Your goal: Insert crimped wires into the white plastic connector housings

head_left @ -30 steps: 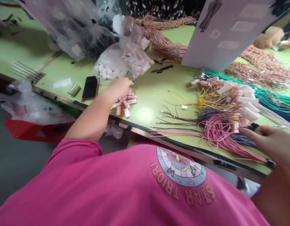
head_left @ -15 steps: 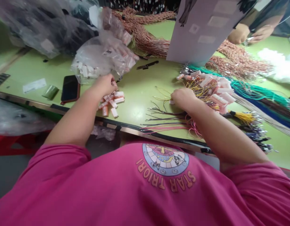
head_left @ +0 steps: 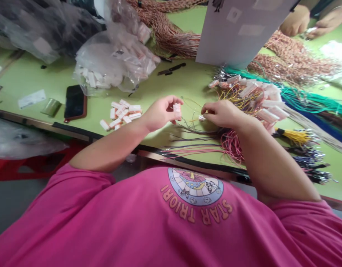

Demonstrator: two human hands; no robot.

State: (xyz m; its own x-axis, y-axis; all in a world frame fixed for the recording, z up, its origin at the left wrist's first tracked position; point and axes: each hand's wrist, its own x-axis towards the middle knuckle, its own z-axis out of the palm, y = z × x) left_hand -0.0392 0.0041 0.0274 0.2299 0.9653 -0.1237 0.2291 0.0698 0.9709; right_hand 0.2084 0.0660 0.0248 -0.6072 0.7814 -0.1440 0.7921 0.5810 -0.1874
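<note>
1. Left hand (head_left: 159, 113) raised just above the green table (head_left: 171, 89), thumb and forefinger pinched shut on a small white connector (head_left: 176, 108).
2. Right hand (head_left: 222, 113) close beside it, fingers curled together on a thin wire end (head_left: 202, 118); a second small white piece at the fingertips, too small to tell apart clearly.
3. Loose wires (head_left: 204, 142) in pink, purple and yellow fanned out under and in front of both hands, reaching to the table's near edge.
4. Small heap of white-and-pink connectors (head_left: 120, 114) lying on the table left of the left hand, apart from it.
5. Clear plastic bag (head_left: 112, 66) with more connectors behind that heap.
6. Dark phone (head_left: 74, 102) flat on the table, left of the heap.
7. White card (head_left: 237, 33) standing at the back, braided cords beside it.
8. Another person's hands (head_left: 309, 24) at the far right corner.
</note>
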